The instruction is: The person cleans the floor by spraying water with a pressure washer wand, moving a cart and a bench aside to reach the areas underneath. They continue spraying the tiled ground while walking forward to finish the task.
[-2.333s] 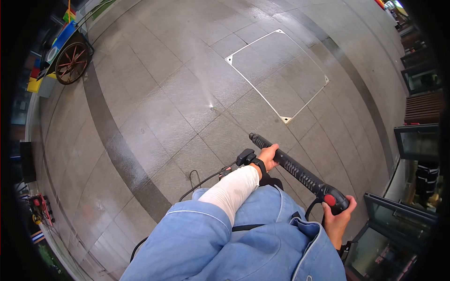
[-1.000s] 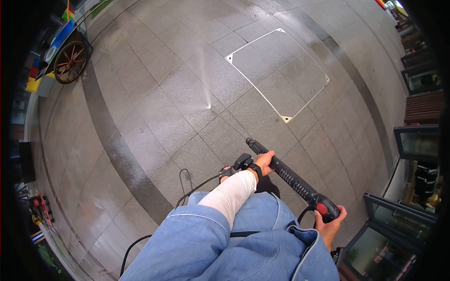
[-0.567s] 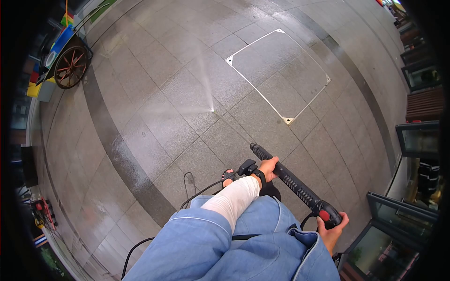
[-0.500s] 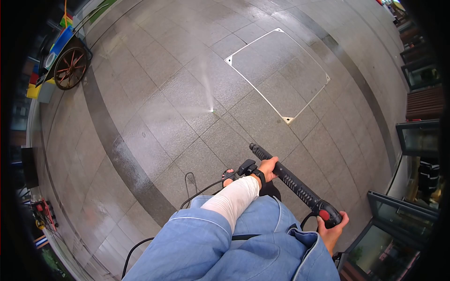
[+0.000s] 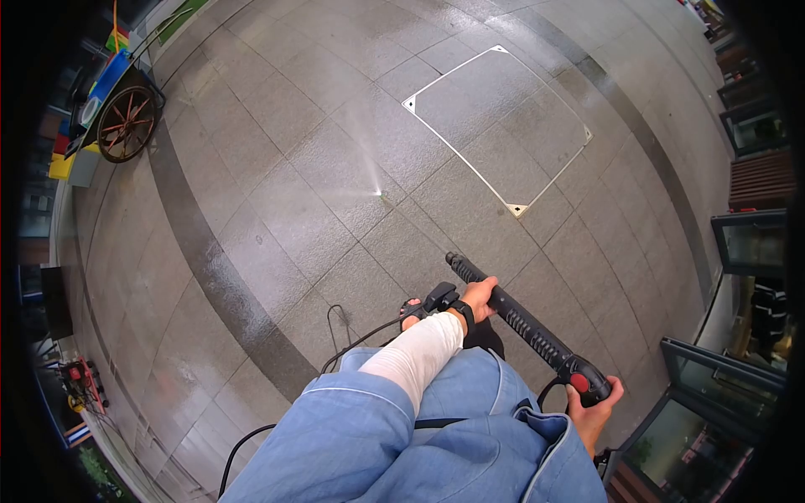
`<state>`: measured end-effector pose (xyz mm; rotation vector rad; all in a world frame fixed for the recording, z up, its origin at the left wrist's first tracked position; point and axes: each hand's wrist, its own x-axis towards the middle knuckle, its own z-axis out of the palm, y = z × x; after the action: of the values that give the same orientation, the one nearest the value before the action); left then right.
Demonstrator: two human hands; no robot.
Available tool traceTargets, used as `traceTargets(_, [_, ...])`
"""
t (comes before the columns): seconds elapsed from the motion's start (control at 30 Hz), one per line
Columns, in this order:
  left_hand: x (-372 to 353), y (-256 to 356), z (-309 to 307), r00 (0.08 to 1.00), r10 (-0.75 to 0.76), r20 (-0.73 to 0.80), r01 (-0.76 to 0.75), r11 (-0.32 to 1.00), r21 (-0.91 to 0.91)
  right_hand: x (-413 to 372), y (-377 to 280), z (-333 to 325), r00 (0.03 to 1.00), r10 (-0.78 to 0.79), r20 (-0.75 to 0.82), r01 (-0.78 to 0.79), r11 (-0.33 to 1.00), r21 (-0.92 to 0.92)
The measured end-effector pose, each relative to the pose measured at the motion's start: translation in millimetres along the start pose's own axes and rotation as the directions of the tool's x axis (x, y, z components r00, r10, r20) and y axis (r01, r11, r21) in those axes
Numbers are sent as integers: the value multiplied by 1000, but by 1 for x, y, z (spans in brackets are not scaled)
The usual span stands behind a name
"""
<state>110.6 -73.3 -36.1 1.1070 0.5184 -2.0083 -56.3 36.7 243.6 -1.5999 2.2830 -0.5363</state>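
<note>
A black pressure washer gun (image 5: 532,331) slants across in front of me, its thin metal lance reaching out to the upper left. My left hand (image 5: 480,299) is wrapped round the front of the gun's barrel, a black strap and device at that wrist. At the rear handle, beside a red round part, my right hand (image 5: 594,411) is closed round the grip; some of its fingers are hidden. Water spray (image 5: 369,172) fans out from the lance tip over wet grey paving (image 5: 335,243). The black hose (image 5: 360,342) lies left of my feet.
A white-edged square cover (image 5: 461,155) is set into the paving ahead. On the far left stands a cart with a spoked wheel (image 5: 127,124); red equipment (image 5: 82,384) sits lower down. Glass doors (image 5: 688,436) stand along the right side. Darker paving bands run on both sides.
The spray now leans further left and looks fainter. The lance tip and the surroundings have shifted only slightly in view; both hands keep their hold on the gun.
</note>
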Motion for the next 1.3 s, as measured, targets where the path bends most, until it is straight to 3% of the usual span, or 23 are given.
traceTargets(0.07, [-8,3,5,997,-48,-60,48,999,1,0,0,-1,1000,-6,-3,6,1000,-8])
traceTargets(0.3, [2,-1,0,998,-55,-43,53,998,-29,-1,0,0,1000,20,-2,-20,1000,-17])
traceTargets(0.37, [7,-4,-4,1000,7,11,-6,1000,-31,-1,1,1,1000,10,-7,-10,1000,-28])
traceTargets(1.1, [-2,-2,1,1000,29,3,-29,999,-16,3,2,1,1000,4,18,-4,1000,-6])
traceTargets(1.3, [-5,4,7,999,-35,-30,36,999,17,0,0,3,999,44,18,-44,999,10])
